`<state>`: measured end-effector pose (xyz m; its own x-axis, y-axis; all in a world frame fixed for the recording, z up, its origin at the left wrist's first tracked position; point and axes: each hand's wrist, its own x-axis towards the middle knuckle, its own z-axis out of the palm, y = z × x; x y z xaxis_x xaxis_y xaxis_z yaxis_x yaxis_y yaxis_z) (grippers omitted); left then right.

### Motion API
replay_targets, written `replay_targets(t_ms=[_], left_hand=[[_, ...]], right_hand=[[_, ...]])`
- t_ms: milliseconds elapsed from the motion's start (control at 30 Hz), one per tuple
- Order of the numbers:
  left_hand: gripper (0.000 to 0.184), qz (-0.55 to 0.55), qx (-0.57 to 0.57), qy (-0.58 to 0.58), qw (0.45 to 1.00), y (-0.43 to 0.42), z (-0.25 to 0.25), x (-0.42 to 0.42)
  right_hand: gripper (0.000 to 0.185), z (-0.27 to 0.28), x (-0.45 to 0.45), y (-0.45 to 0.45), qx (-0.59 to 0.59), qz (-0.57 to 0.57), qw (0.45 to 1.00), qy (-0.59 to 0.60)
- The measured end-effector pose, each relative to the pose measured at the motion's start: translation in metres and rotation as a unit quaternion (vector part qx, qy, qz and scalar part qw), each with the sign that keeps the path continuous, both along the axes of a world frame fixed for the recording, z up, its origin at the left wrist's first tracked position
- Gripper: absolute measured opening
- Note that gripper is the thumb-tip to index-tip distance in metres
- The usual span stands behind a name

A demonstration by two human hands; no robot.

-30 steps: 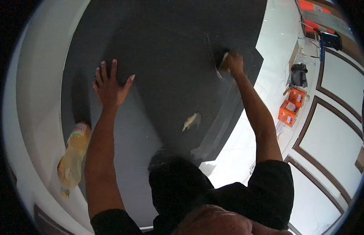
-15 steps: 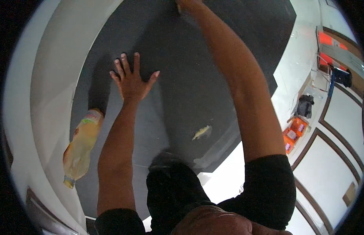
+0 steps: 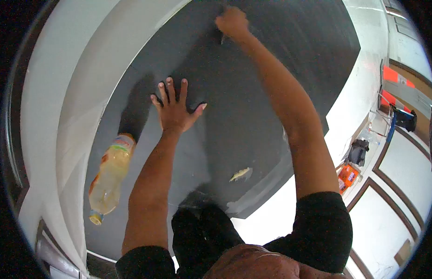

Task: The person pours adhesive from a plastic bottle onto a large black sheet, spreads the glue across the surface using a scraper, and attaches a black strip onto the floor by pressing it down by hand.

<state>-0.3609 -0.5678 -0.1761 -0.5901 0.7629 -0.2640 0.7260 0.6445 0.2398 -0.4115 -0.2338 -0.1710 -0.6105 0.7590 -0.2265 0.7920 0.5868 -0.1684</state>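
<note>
My left hand (image 3: 175, 114) lies flat on the dark grey board (image 3: 253, 116), fingers spread, holding nothing. Further up the board, my right hand (image 3: 232, 22) is closed in a fist. A thin, pale sliver pokes out below that fist, but what it belongs to is too blurred to make out. To the left of my left forearm rests a clear plastic bottle (image 3: 105, 186) with yellowish contents and a label near one end. A small, crumpled, yellowish-white scrap (image 3: 240, 174) sits on the board between my arms.
A pale curved wall (image 3: 81, 88) borders the board on the left. Whitish smears mark its lower right part. Beyond the right edge are orange boxes (image 3: 348, 176), a dark bag (image 3: 358, 152) and orange-and-white striped items (image 3: 397, 76) near a paneled wall.
My right hand, mostly cut off at the top before, now shows fully and lower in view. The whole view has shifted slightly. My left hand stays spread on the board.
</note>
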Motion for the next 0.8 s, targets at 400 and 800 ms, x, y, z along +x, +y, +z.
replay_targets(t_ms=[400, 800], left_hand=[[0.104, 0.002, -0.035, -0.041, 0.999, 0.004, 0.007, -0.004], [0.105, 0.002, -0.035, -0.063, 0.997, 0.004, 0.012, -0.006]], right_hand=[[0.046, 0.056, 0.037, 0.012, 0.072, 0.232, 0.966, -0.084], [0.028, 0.003, -0.046, 0.074, 0.163, 0.466, 0.839, 0.229]])
